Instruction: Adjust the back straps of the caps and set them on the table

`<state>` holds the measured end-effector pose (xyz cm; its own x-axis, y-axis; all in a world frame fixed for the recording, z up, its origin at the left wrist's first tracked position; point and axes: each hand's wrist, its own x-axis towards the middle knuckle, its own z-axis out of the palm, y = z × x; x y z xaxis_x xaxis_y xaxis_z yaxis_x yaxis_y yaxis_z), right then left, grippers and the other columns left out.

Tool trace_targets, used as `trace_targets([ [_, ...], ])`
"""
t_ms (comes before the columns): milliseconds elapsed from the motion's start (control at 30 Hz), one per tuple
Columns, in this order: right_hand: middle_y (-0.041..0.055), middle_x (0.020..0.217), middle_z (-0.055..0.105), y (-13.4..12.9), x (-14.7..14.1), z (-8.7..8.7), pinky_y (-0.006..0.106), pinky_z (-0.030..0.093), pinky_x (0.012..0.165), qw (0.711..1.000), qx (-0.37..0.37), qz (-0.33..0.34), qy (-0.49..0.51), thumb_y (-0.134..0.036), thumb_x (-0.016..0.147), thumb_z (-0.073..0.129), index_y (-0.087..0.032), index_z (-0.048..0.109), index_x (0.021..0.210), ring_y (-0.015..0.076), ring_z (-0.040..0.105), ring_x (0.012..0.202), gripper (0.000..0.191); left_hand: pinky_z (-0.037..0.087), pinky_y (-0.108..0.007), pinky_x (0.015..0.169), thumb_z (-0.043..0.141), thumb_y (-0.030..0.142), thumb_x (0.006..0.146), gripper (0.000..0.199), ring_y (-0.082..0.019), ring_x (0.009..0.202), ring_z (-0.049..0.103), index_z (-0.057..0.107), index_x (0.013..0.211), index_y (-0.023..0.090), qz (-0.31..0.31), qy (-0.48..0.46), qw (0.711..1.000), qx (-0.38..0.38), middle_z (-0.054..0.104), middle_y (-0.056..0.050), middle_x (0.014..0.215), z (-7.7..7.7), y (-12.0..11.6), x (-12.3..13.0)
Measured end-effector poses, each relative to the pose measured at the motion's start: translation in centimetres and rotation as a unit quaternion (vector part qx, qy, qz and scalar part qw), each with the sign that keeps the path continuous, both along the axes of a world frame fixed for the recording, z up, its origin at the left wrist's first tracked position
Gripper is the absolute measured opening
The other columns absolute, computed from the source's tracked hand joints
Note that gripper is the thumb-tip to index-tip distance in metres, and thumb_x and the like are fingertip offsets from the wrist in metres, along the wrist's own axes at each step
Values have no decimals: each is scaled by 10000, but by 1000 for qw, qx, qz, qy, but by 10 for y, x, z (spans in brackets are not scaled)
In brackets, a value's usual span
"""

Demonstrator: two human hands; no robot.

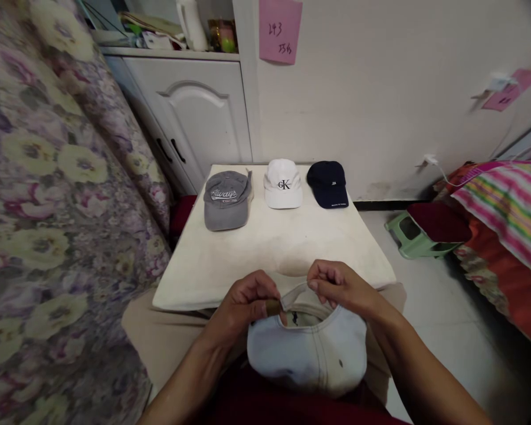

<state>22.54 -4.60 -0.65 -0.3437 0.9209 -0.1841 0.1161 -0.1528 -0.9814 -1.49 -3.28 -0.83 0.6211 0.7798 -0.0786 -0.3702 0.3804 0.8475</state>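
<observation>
A light blue cap is held over my lap, its back opening and strap turned up toward the camera. My left hand pinches the left end of the strap, by a brown tab. On the other side, my right hand grips the strap's right part between thumb and fingers. Three more caps lie along the far part of the cream-coloured table: a grey one at the left, a white one in the middle and a navy one at the right.
A floral curtain hangs at the left, beside a white cabinet. Beyond the table is a wall with a pink note. To the right are a green stool and a bed with a striped cover.
</observation>
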Motion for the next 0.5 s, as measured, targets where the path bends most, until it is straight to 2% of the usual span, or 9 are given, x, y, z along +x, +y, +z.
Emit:
trace_targets([
  [100, -44, 599, 577, 1, 4, -3, 182, 367, 437, 998, -16, -41, 37, -373, 897, 647, -181, 584, 835, 78, 479, 464, 210, 486, -222, 602, 799, 232, 775, 179, -144, 607, 665, 644, 834, 164, 12, 24, 1000, -3, 744, -37, 686, -1, 1, 0],
  [200, -44, 606, 605, -1, 8, -3, 174, 350, 400, 991, -37, -91, 93, -415, 894, 663, -193, 563, 846, 67, 470, 415, 248, 462, -210, 586, 797, 302, 782, 231, -140, 618, 655, 673, 928, 172, 7, 33, 999, -18, 742, -44, 733, -5, 2, -3],
  [367, -26, 610, 641, -6, 15, -2, 168, 369, 383, 982, -48, -120, 135, -437, 874, 701, -194, 549, 861, 68, 485, 395, 287, 459, -237, 668, 790, 393, 769, 372, -188, 812, 643, 712, 1051, 164, -60, 64, 996, 12, 714, -81, 905, -2, 3, -9],
  [500, -13, 618, 658, -10, 18, -2, 173, 399, 383, 979, -57, -126, 150, -450, 865, 712, -196, 543, 857, 77, 504, 393, 305, 408, -204, 595, 835, 346, 712, 351, -137, 697, 571, 721, 995, 174, -97, 119, 988, 23, 667, -28, 816, 3, 6, -12],
])
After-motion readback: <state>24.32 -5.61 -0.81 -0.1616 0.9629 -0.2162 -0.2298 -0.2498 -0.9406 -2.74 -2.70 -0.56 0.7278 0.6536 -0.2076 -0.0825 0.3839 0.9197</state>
